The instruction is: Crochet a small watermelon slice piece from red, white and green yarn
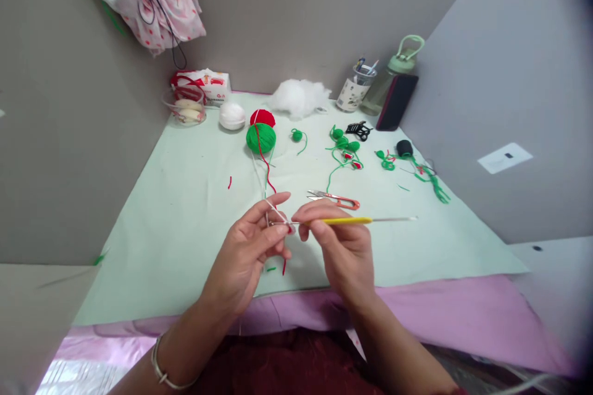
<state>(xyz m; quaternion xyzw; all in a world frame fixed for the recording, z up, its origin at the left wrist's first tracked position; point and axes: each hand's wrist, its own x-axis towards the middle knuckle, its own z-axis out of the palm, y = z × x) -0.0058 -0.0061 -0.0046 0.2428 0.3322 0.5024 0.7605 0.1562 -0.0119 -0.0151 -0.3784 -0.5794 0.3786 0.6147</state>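
My left hand pinches a small red and white crochet piece between thumb and fingers. White yarn runs over its raised index finger down to the piece. A yellow-handled crochet hook lies level in the grip of my right hand, its left tip at the crochet piece. The stitches there are too small to make out. A red tail of yarn hangs below my left fingers. Just beyond my right hand lie orange-handled thread snips.
Green, red and white yarn balls stand behind my hands, near white stuffing. Small green crochet pieces and a black claw clip lie right. Further back are a pen cup, bottle and phone.
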